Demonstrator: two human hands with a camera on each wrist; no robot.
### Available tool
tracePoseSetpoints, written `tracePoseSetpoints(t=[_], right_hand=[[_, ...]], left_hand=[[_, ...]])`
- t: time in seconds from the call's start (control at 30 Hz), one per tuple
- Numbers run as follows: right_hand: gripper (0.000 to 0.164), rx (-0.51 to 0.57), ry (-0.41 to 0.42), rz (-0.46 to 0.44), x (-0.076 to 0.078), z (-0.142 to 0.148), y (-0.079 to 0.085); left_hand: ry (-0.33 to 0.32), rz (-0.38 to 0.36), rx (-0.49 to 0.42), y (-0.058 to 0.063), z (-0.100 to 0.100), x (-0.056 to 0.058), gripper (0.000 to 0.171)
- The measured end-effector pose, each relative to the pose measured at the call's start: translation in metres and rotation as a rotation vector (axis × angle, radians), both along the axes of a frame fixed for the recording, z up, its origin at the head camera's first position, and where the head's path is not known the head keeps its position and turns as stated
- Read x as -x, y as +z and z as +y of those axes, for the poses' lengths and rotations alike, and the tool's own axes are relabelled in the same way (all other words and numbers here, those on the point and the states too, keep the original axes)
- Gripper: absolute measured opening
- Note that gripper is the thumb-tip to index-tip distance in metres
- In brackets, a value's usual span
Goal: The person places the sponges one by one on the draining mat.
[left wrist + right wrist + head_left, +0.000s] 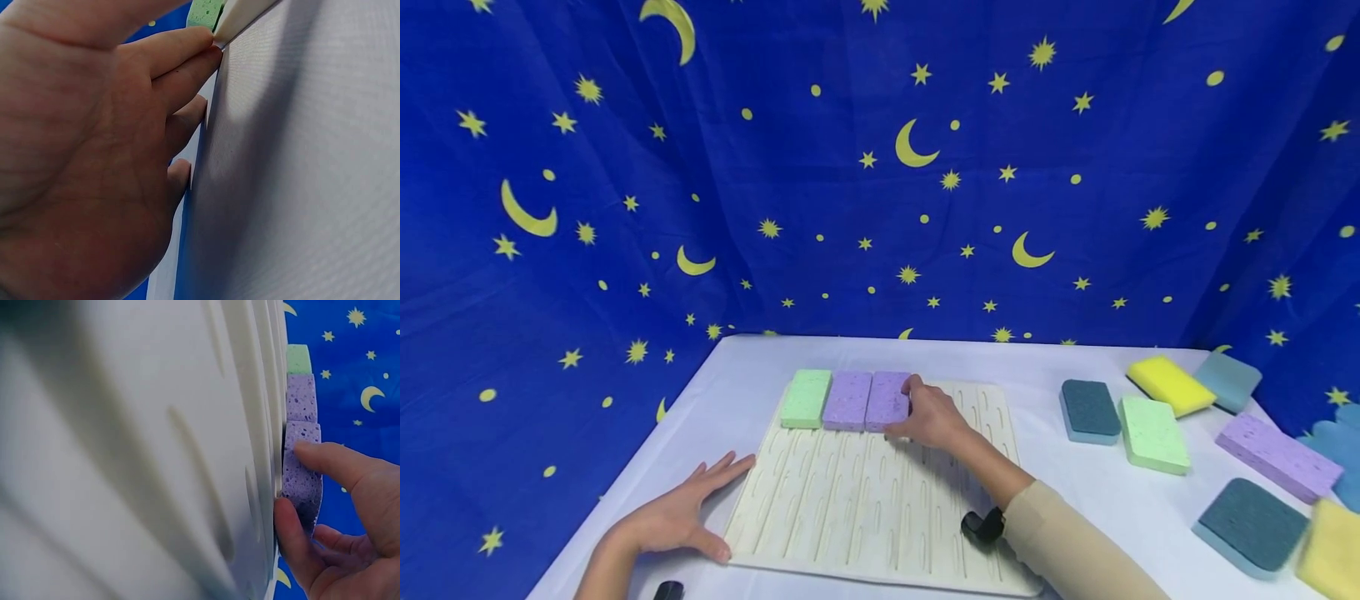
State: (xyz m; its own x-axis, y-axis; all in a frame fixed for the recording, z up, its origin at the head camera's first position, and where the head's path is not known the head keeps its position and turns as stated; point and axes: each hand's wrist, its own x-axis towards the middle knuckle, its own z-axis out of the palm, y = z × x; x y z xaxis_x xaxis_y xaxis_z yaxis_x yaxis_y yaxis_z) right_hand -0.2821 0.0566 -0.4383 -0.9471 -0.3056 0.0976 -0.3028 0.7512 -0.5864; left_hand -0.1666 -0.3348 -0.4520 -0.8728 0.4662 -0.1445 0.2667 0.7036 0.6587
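Note:
On the upper left of a cream ridged mat (850, 508), a light green sponge (807, 398) and two purple sponges lie in a row. My right hand (931, 414) holds the rightmost purple sponge (886, 402) by its right end, thumb on the near side. In the right wrist view that purple sponge (302, 465) abuts the other purple sponge (302, 398). My left hand (673, 508) rests beside the mat's left edge with fingers spread. The left wrist view shows the left palm (94, 169) and fingertips at the mat's edge, holding nothing.
Right of the mat lie a dark-topped blue sponge (1090, 411), a green sponge (1153, 433), a yellow sponge (1168, 384), a purple sponge (1279, 457) and several others on the white table (1045, 371). Blue star-patterned cloth (820, 167) hangs behind and at both sides.

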Motion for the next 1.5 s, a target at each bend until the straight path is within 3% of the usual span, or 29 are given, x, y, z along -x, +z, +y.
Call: tracePoseSetpoints(t=[0.13,0.3,0.6,1.13,1.5], right_hand=[[0.068,-0.01,0.009,0.004,-0.001,0.0,0.002],[0.072,0.006,0.001,-0.059,-0.001,0.005,0.006],[0.084,0.153,0.051,-0.176,0.002,0.03,0.021],[0.071,0.245,0.16,-0.129,0.002,0.092,0.026],[0.079,0.269,0.229,-0.111,-0.001,0.129,0.027]], left_hand=[[0.002,0.013,-0.003,-0.001,-0.001,0.0,0.112],[-0.008,0.024,-0.012,-0.002,-0.002,0.001,0.112],[-0.014,0.016,-0.011,0.0,-0.002,0.0,0.11],[-0.019,0.013,-0.018,0.0,-0.002,0.001,0.111],[-0.017,0.011,-0.02,-0.001,-0.002,0.001,0.11]])
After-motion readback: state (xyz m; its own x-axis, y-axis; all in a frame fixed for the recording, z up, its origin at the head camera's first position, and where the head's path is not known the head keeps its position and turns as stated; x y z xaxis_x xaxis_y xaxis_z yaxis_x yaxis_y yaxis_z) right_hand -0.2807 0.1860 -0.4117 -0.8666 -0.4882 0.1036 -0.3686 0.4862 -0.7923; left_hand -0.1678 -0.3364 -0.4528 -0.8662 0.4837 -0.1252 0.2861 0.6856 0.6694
